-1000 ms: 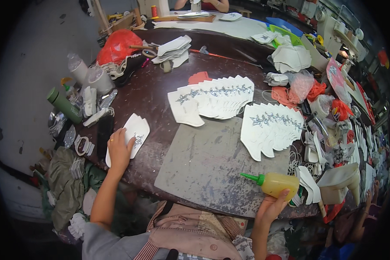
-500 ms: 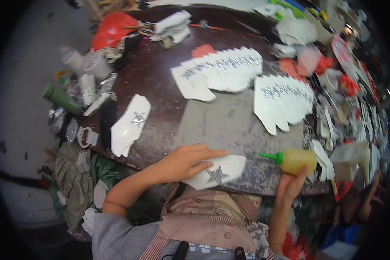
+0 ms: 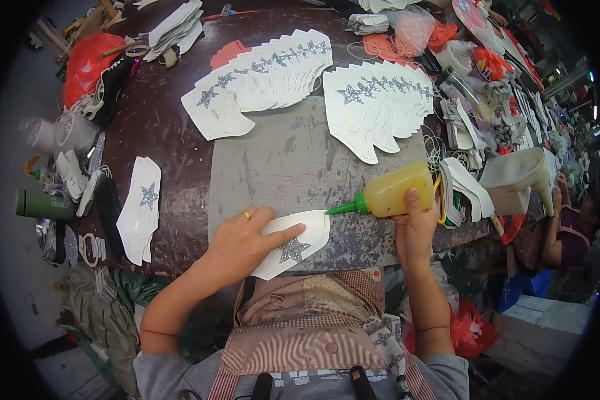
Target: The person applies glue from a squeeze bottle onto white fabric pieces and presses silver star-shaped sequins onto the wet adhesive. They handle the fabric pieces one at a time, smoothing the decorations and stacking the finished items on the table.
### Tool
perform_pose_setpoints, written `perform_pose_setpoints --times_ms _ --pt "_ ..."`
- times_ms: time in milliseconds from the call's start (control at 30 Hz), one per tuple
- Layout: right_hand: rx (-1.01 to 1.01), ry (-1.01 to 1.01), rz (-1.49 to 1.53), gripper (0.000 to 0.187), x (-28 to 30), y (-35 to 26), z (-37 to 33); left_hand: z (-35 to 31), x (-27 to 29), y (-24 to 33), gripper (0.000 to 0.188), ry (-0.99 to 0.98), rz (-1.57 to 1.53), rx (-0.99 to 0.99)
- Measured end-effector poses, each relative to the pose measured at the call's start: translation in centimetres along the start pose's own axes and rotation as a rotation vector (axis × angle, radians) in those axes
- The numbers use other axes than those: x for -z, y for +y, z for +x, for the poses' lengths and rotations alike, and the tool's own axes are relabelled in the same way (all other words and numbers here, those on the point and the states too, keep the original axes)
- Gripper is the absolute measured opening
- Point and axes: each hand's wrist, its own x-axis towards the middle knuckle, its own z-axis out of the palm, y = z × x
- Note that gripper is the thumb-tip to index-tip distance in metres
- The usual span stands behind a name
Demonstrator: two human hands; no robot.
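Observation:
A white cut shoe-upper piece [image 3: 313, 235] with a glittery silver star lies at the table's near edge. My left hand [image 3: 240, 243], with a ring on one finger, grips its left side, one digit stretched across the top above the star. My right hand [image 3: 417, 227] is wrapped round a squeeze bottle [image 3: 400, 190] of yellowish liquid, tilted so that its green nozzle meets the piece's upper right corner. Farther back lie two fanned rows of similar star pieces, a left row [image 3: 267, 80] and a right row [image 3: 380, 107]. Another star piece [image 3: 140, 210] rests on the left.
A grey worn board [image 3: 267, 157] covers the middle of the dark table. Along the left edge stand a green bottle [image 3: 43, 204] and white rolls. White strips, a translucent plastic container [image 3: 513, 170] and bags crowd the right. Another person [image 3: 570, 233] is at the far right.
The bottle's nozzle has moved left onto the corner of the white piece, from a gap beside it. My view has shifted, so the table's things appear farther left.

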Motion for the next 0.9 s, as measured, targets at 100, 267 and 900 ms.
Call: perform_pose_setpoints --times_ms 100,267,900 --pt "0.027 0.058 0.007 0.035 -1.0 -0.3 -0.3 0.0 0.2 0.0 0.057 0.0 -0.014 -0.01" --pt "0.032 0.014 -0.064 0.042 -0.5 -0.5 -1.3 -0.2 0.2 0.3 0.058 0.033 -0.002 -0.002" --pt "0.08 -0.013 -0.05 0.051 -1.6 0.3 -3.2 0.2 -3.1 3.7 0.041 0.366 -0.013 0.403"
